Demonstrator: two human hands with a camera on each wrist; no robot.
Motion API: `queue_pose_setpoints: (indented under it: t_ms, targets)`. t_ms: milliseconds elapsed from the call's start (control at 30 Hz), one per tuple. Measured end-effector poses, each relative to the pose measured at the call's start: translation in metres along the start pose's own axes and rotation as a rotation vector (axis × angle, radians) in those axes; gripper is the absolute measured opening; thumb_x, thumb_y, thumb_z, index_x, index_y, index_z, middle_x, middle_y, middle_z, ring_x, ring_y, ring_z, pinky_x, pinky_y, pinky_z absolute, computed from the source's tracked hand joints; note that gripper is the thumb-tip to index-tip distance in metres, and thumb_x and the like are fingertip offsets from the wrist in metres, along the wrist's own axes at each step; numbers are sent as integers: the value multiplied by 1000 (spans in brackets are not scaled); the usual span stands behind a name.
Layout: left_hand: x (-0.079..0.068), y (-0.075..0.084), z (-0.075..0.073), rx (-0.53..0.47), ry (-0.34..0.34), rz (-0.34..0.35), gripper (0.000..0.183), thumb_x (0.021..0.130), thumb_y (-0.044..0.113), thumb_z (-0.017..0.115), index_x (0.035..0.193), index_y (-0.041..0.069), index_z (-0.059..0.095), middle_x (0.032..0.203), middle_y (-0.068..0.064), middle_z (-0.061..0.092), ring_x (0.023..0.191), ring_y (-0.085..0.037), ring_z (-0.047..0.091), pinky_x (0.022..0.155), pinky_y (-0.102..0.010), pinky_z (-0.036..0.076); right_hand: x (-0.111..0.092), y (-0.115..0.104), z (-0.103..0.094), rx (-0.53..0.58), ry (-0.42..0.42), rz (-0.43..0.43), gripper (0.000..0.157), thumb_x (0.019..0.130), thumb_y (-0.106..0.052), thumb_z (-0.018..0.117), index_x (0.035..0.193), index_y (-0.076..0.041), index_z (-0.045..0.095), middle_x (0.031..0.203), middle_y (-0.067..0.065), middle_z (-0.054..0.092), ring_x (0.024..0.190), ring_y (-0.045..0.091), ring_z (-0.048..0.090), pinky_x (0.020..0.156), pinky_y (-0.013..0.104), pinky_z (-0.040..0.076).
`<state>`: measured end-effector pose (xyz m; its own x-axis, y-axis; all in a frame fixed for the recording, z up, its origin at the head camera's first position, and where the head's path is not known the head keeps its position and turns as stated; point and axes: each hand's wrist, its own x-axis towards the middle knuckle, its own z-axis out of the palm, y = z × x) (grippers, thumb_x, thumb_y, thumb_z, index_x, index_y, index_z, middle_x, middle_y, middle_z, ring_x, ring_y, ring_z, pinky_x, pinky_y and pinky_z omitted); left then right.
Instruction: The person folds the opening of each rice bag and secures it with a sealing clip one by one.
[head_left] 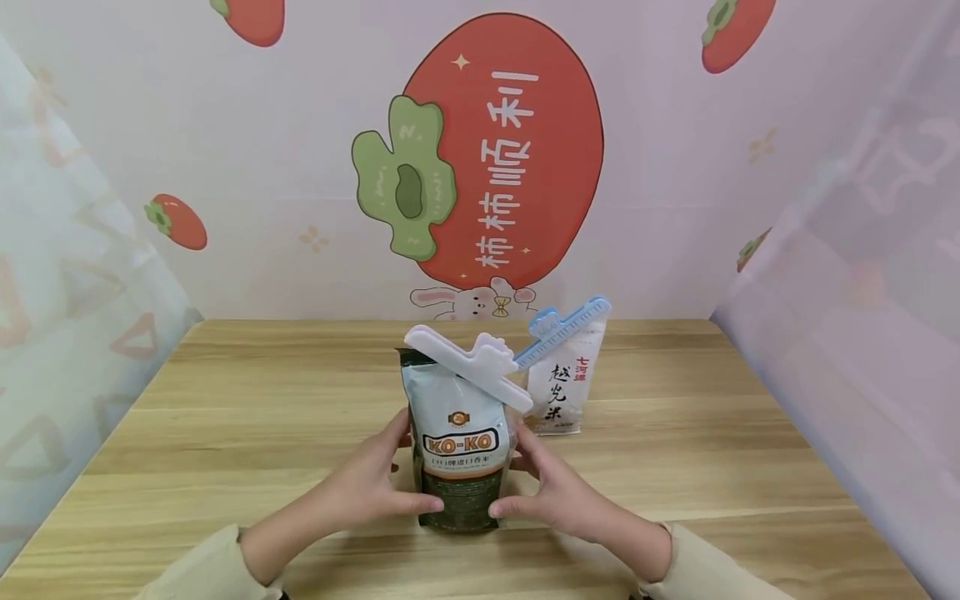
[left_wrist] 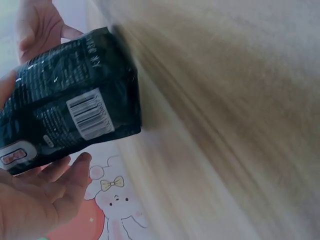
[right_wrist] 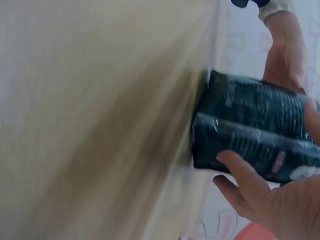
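A bag of rice (head_left: 459,458) marked KO-KO stands upright near the middle of the table, dark green below and pale blue above. A white sealing clip (head_left: 472,368) lies aslant across its top. My left hand (head_left: 378,475) holds the bag's left side, its thumb at the front and its fingers around the side. On the opposite side my right hand (head_left: 558,492) grips it the same way, fingers partly hidden behind. The left wrist view shows a barcode on the bag's dark side (left_wrist: 55,100). In the right wrist view, fingertips press the lower side of the bag (right_wrist: 250,110).
Behind and to the right stands a white rice bag (head_left: 562,383) with a blue sealing clip (head_left: 564,332) across its top. The wooden table (head_left: 247,417) meets a printed back cloth (head_left: 300,150), and pale cloth sides flank it.
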<state>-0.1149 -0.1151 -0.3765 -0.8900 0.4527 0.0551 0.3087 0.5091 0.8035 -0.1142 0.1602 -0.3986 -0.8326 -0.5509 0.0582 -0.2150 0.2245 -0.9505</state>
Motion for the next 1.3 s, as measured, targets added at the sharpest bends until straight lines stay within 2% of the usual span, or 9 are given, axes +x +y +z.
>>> queue_pose_setpoints:
  t_ms: [100,167,300,533,700,967,1167,1300]
  targets:
    - [1,-1,2,-8,-6,8,100,72,43,88,149,10,32,132,-11,61,118,-36,59,79,-39,54,2,1,6,-1,18,26,97,79,-19,84,156,-19,26,151,9,45,133,31,50,108,27,43]
    - [2,-1,2,-25,-7,10,97,73,41,88,148,11,34,129,-9,62,116,-33,60,79,-38,54,4,1,8,-9,34,23,92,79,-20,84,154,-18,30,147,8,48,131,29,52,106,26,44]
    - [4,-2,1,-38,-18,14,96,74,40,87,148,10,34,127,-7,63,114,-29,60,80,-35,54,6,-1,10,-12,52,4,87,80,-18,83,151,-15,34,143,12,51,126,30,55,104,27,46]
    - [7,-4,-4,-29,-12,27,94,73,40,87,147,11,36,123,-5,64,110,-26,61,79,-35,53,11,-6,11,-4,57,13,85,81,-18,83,151,-16,35,143,11,51,125,28,55,104,28,46]
    - [8,-8,-7,-33,-11,17,94,73,38,88,146,11,36,125,-7,63,111,-27,61,80,-35,54,17,-4,12,5,58,5,83,80,-15,83,150,-15,38,141,11,53,124,28,56,104,31,46]
    - [10,-16,-13,-31,3,28,88,74,36,88,142,7,40,124,-12,64,107,-28,62,78,-35,54,27,1,13,-7,58,15,77,81,-15,83,146,-11,42,136,11,57,123,27,57,102,27,47]
    - [14,-18,-20,-9,23,12,86,73,37,88,140,7,43,124,-14,64,108,-29,64,81,-38,55,38,-1,11,-15,32,-16,74,81,-14,82,144,-12,44,135,10,58,123,27,58,103,31,47]
    - [18,-23,-23,-2,33,7,86,74,36,88,140,7,42,126,-15,63,110,-32,65,83,-41,56,46,-1,9,-12,14,-4,73,83,-15,81,144,-12,43,137,10,58,125,28,57,106,39,46]
